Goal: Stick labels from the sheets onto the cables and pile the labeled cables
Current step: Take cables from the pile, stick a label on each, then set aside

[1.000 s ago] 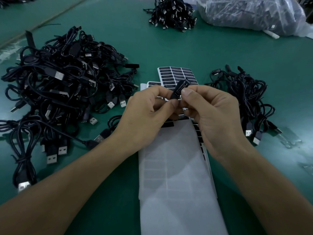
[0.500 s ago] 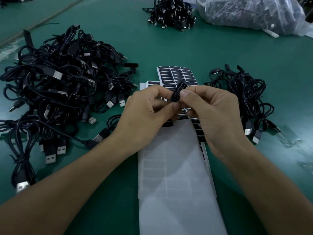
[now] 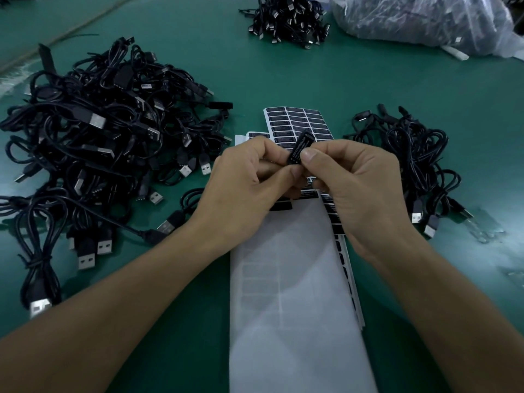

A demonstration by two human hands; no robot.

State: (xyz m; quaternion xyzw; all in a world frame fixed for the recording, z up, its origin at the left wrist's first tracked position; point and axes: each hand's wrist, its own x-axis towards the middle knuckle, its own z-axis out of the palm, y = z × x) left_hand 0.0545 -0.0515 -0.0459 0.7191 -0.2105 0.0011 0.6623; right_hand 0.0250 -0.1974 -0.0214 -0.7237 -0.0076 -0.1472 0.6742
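Both hands meet above the label sheets [image 3: 297,123], mid-table.

Left hand [image 3: 243,194]: fingers curled in, thumb and forefinger pinching the lower end of a small black cable block [image 3: 300,148].

Right hand [image 3: 360,194]: thumb tip pressed against the block's face, the other fingers curled behind it, gripping.

The block is held clear of the sheets and tilted, with its upper end leaning away and to the right. White print shows on the face turned toward the camera.

A cable loop [image 3: 195,198] lies on the green table [image 3: 283,75] just beside the left hand. Whether it joins the held block is hidden under the hand.

The sheets carry rows of black labels, visible beyond the fingers. A white sheet [image 3: 297,293] lies over their near part, between the forearms.

Large cable pile [image 3: 99,131] to the left, USB plugs sticking out. Smaller cable pile [image 3: 411,165] to the right, near the right hand. At the far edge, another cable heap [image 3: 289,18] sits beside a clear plastic bag [image 3: 419,21].
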